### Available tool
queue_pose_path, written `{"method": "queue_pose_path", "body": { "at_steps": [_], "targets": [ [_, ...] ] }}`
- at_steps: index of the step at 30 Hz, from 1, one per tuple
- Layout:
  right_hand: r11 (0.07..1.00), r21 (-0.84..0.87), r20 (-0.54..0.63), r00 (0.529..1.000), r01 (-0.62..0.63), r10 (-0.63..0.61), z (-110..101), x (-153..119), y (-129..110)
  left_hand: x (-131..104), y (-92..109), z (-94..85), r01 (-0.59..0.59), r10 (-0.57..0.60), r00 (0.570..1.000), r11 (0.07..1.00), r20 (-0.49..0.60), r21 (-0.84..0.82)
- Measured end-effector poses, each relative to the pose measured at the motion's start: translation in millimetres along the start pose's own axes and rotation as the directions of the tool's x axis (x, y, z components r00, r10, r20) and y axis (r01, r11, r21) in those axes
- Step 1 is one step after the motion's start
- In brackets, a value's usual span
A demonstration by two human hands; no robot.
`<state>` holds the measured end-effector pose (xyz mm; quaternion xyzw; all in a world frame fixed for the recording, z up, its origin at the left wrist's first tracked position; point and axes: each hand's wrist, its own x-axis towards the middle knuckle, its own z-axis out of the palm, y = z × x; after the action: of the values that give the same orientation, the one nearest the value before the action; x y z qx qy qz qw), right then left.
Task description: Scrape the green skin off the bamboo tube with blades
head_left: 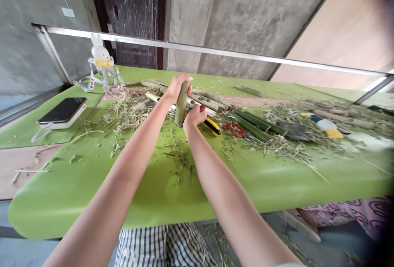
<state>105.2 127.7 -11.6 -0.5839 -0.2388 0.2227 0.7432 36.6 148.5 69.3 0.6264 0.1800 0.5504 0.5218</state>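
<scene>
A short, thick length of green bamboo (181, 107) stands upright on the green table covering. My left hand (178, 87) is wrapped round its upper part. Low beside the bamboo, my right hand (194, 117) is closed round a tool with a red end (202, 108); its working part is hidden. A yellow-and-black tool handle (213, 127) lies just right of that hand. Behind both hands rests a pile of cut bamboo pieces (212, 102) among shavings. Several dark green bamboo strips (252, 126) and a red wire-like loop (234, 129) lie farther right.
A phone on a white power bank (63, 111) with a cable lies left. Behind it stands a rabbit-topped bottle (103, 64) with a strap. Shavings (126, 109) spread over the green table (138, 201). A metal rail (191, 48) runs along the back. Patterned cloth (353, 213) shows lower right.
</scene>
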Motion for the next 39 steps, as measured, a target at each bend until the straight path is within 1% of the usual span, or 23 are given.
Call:
{"method": "queue_pose_path", "body": {
  "at_steps": [3,7,9,14,18,21,25,27,29,31,33,36,39],
  "targets": [
    [0.998,0.001,-0.040,0.997,-0.063,0.063,-1,2,-2,1,0,-0.3,0.010,-0.010,1.000,1.000,-0.008,-0.016],
    [0.995,0.035,-0.066,0.993,-0.095,0.097,0,4,-9,0,1,0.3,0.025,-0.024,0.999,1.000,-0.033,0.012],
    [0.995,0.054,-0.062,0.994,-0.089,0.092,0,3,-9,-1,2,0.6,0.021,-0.020,0.999,0.999,-0.039,0.028],
    [0.998,0.052,0.005,0.999,-0.047,0.046,1,0,-2,-1,1,0.0,0.004,-0.004,0.999,1.000,-0.042,-0.001],
    [0.995,0.065,-0.030,0.997,-0.069,0.071,2,6,-6,0,0,-0.7,0.006,-0.006,0.999,1.000,-0.042,0.003],
    [0.989,0.128,-0.049,0.996,-0.074,0.081,2,9,-14,0,1,-0.5,0.024,-0.023,0.998,1.000,-0.064,0.011],
    [0.964,0.231,-0.072,0.986,-0.130,0.151,2,10,-19,-2,3,0.7,0.015,-0.013,0.997,0.999,-0.071,0.035],
    [0.956,0.250,-0.074,0.982,-0.151,0.175,3,12,-19,-3,3,3.1,-0.008,0.014,0.996,0.997,-0.083,0.073],
    [0.952,0.261,-0.064,0.981,-0.158,0.181,4,16,-18,-4,3,7.8,-0.025,0.043,0.990,0.991,-0.133,0.133],
    [0.950,0.269,-0.052,0.982,-0.160,0.181,4,20,-18,-6,3,13.9,-0.034,0.077,0.978,0.976,-0.196,0.216],
    [0.949,0.275,-0.036,0.984,-0.156,0.172,3,21,-19,-8,4,19.6,-0.031,0.108,0.967,0.948,-0.229,0.315],
    [0.952,0.271,-0.004,0.988,-0.145,0.151,2,19,-20,-11,5,23.3,-0.009,0.130,0.965,0.885,-0.229,0.465],
    [0.956,0.258,0.020,0.990,-0.139,0.138,1,19,-18,-11,10,21.3,0.012,0.122,0.972,0.828,-0.202,0.561]
  ]
}}
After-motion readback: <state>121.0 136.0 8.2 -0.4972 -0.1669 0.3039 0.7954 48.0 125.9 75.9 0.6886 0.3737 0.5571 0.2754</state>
